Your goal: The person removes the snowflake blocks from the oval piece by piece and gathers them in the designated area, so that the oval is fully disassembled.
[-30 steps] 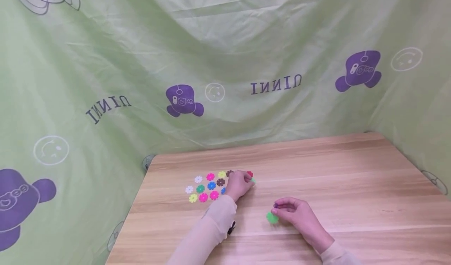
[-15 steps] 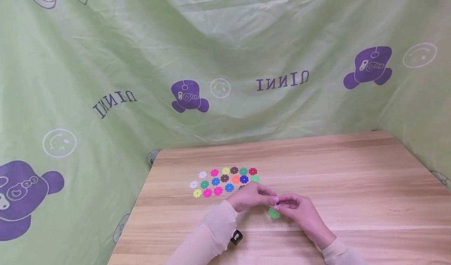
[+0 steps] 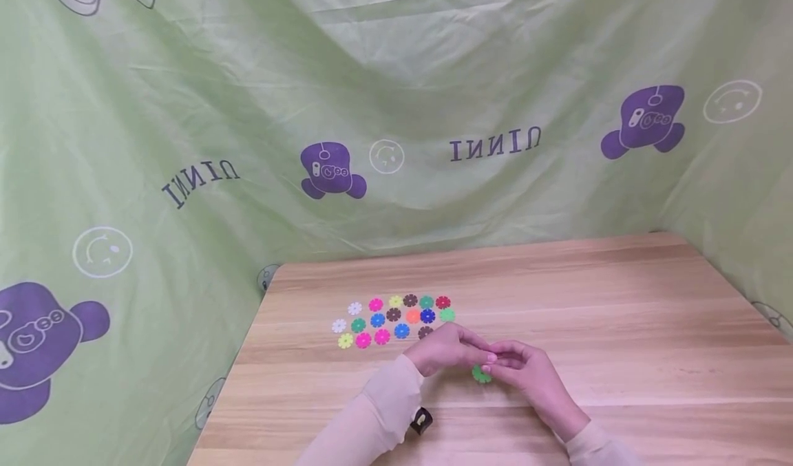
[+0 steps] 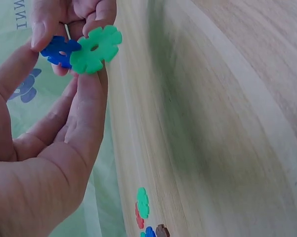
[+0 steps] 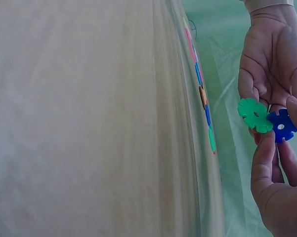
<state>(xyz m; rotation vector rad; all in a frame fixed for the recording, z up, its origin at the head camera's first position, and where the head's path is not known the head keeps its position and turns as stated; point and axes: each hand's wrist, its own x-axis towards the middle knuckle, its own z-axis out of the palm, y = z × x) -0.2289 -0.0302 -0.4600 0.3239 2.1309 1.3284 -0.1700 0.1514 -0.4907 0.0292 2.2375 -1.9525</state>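
Note:
A green flower-shaped plastic building disc [image 3: 481, 375] and a dark blue one [image 4: 53, 49] meet at their notched edges, held over the table. My left hand [image 3: 447, 349] and right hand [image 3: 525, 368] come together around this pair, fingertips almost touching. In the right wrist view, my right thumb and fingers pinch the blue disc [image 5: 286, 132]. Seen from the left wrist, the left thumb and fingers close in on the pair, one fingertip at the green disc's lower edge. The fingers hide the blue disc in the head view.
Several similar discs lie in rows at the left of the wooden table [image 3: 619, 314], among them a red disc [image 3: 442, 302], a light green disc [image 3: 447, 314] and a white disc [image 3: 339, 325]. A small black device [image 3: 422, 420] sits by the left sleeve. Green cloth [image 3: 396, 239] hangs behind.
My left hand has left the disc rows and come right and nearer to meet the right hand, uncovering discs at the right end. The right hand stays nearly in place with the pair.

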